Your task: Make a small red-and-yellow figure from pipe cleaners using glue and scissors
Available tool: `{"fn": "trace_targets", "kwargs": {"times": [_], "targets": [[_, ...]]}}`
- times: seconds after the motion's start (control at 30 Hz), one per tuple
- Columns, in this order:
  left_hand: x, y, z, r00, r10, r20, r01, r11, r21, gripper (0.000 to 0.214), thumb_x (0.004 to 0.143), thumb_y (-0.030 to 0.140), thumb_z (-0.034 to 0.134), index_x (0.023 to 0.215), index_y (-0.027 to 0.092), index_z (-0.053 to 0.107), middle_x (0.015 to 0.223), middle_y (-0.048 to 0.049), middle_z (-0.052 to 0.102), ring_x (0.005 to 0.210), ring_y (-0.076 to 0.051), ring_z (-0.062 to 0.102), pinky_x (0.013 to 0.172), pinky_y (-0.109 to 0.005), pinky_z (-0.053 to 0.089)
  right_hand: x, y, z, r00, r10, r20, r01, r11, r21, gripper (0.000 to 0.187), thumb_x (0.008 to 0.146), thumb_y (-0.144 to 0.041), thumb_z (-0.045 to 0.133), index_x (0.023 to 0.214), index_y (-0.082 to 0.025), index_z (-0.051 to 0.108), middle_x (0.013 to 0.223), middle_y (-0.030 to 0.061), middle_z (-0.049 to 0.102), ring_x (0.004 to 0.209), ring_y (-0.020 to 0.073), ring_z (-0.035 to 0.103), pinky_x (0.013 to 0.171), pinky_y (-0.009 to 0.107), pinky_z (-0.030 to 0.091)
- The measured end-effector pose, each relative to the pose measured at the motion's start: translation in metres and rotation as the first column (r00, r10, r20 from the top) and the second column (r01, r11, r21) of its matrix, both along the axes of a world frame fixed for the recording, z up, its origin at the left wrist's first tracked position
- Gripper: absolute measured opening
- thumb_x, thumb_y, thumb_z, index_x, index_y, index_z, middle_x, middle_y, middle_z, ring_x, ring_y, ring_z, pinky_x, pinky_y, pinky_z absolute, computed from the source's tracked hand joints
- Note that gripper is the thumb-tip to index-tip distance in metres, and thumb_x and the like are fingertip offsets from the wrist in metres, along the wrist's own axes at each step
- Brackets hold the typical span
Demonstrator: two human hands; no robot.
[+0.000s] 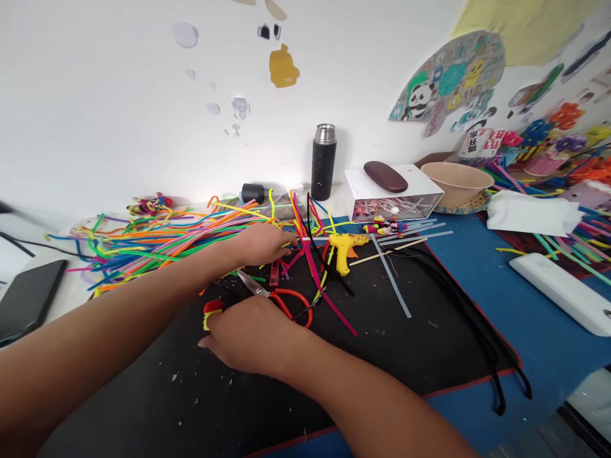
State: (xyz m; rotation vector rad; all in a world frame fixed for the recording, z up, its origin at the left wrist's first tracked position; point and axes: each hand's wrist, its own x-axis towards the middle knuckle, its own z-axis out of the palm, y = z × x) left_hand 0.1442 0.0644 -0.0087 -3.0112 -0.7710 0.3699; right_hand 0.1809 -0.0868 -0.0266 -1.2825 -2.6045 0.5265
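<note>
My left hand [265, 244] reaches over the right end of a pile of coloured pipe cleaners [157, 245]. Its fingers are bent together, and whatever is between them is hidden. My right hand [252, 331] is closed around a small red and yellow piece [212, 315] that pokes out past the thumb side; most of it is covered. Beside the right hand lie scissors [286, 302] with red-orange handles, blades toward the left. A yellow hot glue gun [344, 250] rests to the right of both hands, among magenta pipe cleaners [329, 299].
A dark mat [382, 343] covers a blue table. Translucent glue sticks [394, 283] and black pipe cleaners [458, 299] lie right. Behind stand a black thermos [323, 164], a white box [396, 191] with a brown case [386, 176], and a beige basket [456, 181]. A phone [31, 299] lies left.
</note>
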Motion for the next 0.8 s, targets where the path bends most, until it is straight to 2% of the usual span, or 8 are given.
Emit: {"fn": "trace_targets", "kwargs": {"times": [0.2, 0.33, 0.43, 0.53, 0.6, 0.73, 0.8], "targets": [[0.007, 0.004, -0.007, 0.999, 0.035, 0.021, -0.036, 0.999, 0.034, 0.037, 0.102, 0.037, 0.048, 0.13, 0.024, 0.067, 0.1, -0.011, 0.08, 0.086, -0.028, 0.075, 0.067, -0.03, 0.048, -0.001, -0.001, -0.004, 1.0, 0.003, -0.019, -0.002, 0.999, 0.036, 0.032, 0.104, -0.04, 0.06, 0.1, -0.011, 0.073, 0.082, 0.014, 0.079, 0.08, 0.0299, 0.079, 0.068, 0.041, 0.063], [0.014, 0.006, -0.015, 0.998, 0.038, 0.049, -0.038, 0.999, 0.008, 0.025, 0.099, 0.033, 0.05, 0.11, 0.024, 0.071, 0.096, -0.0082, 0.08, 0.086, -0.026, 0.075, 0.065, -0.028, 0.045, -0.002, -0.001, -0.006, 1.0, -0.006, -0.016, 0.006, 0.998, 0.058, 0.033, 0.104, -0.041, 0.06, 0.102, -0.011, 0.074, 0.082, 0.0136, 0.079, 0.079, 0.0296, 0.078, 0.068, 0.041, 0.062], [0.012, 0.007, -0.018, 0.997, 0.035, 0.064, -0.035, 0.999, 0.0, 0.026, 0.101, 0.034, 0.046, 0.104, 0.022, 0.068, 0.091, -0.0089, 0.078, 0.081, -0.026, 0.073, 0.062, -0.03, 0.043, -0.001, 0.0, -0.004, 1.0, 0.004, -0.007, -0.004, 1.0, 0.022, 0.033, 0.104, -0.041, 0.06, 0.1, -0.012, 0.074, 0.083, 0.014, 0.079, 0.081, 0.03, 0.079, 0.069, 0.042, 0.063], [0.004, 0.005, -0.011, 0.991, 0.056, 0.125, -0.055, 0.998, -0.011, 0.025, 0.102, 0.034, 0.043, 0.103, 0.021, 0.064, 0.089, -0.0089, 0.076, 0.076, -0.025, 0.071, 0.061, -0.031, 0.041, -0.001, 0.0, -0.003, 1.0, 0.012, -0.012, -0.012, 1.0, 0.001, 0.033, 0.105, -0.041, 0.059, 0.102, -0.012, 0.075, 0.084, 0.0134, 0.08, 0.084, 0.0307, 0.08, 0.07, 0.042, 0.063], [-0.002, 0.002, -0.001, 0.972, 0.063, 0.225, -0.052, 0.997, -0.056, 0.022, 0.102, 0.031, 0.042, 0.101, 0.02, 0.061, 0.086, -0.0066, 0.074, 0.072, -0.022, 0.067, 0.061, -0.03, 0.04, -0.001, 0.0, -0.003, 1.0, 0.01, -0.016, -0.01, 1.0, -0.004, 0.033, 0.105, -0.041, 0.059, 0.103, -0.012, 0.075, 0.084, 0.0132, 0.08, 0.085, 0.031, 0.08, 0.07, 0.042, 0.062], [-0.006, -0.015, 0.019, 0.923, 0.063, 0.379, 0.032, 0.97, -0.24, 0.012, 0.098, 0.023, 0.047, 0.096, 0.021, 0.059, 0.082, -0.0021, 0.072, 0.067, -0.016, 0.063, 0.062, -0.026, 0.043, -0.001, -0.002, -0.003, 1.0, 0.004, -0.025, -0.004, 1.0, -0.002, 0.032, 0.105, -0.04, 0.059, 0.103, -0.013, 0.075, 0.084, 0.0137, 0.08, 0.085, 0.03, 0.08, 0.072, 0.04, 0.062], [-0.001, -0.028, 0.023, 0.923, 0.033, 0.385, 0.085, 0.954, -0.286, 0.012, 0.097, 0.02, 0.049, 0.096, 0.022, 0.061, 0.079, 0.0007, 0.071, 0.067, -0.015, 0.064, 0.063, -0.025, 0.044, -0.001, -0.002, -0.003, 1.0, 0.0, -0.029, 0.0, 1.0, -0.001, 0.032, 0.105, -0.04, 0.06, 0.101, -0.012, 0.075, 0.084, 0.014, 0.08, 0.086, 0.0299, 0.08, 0.072, 0.039, 0.062]]}}
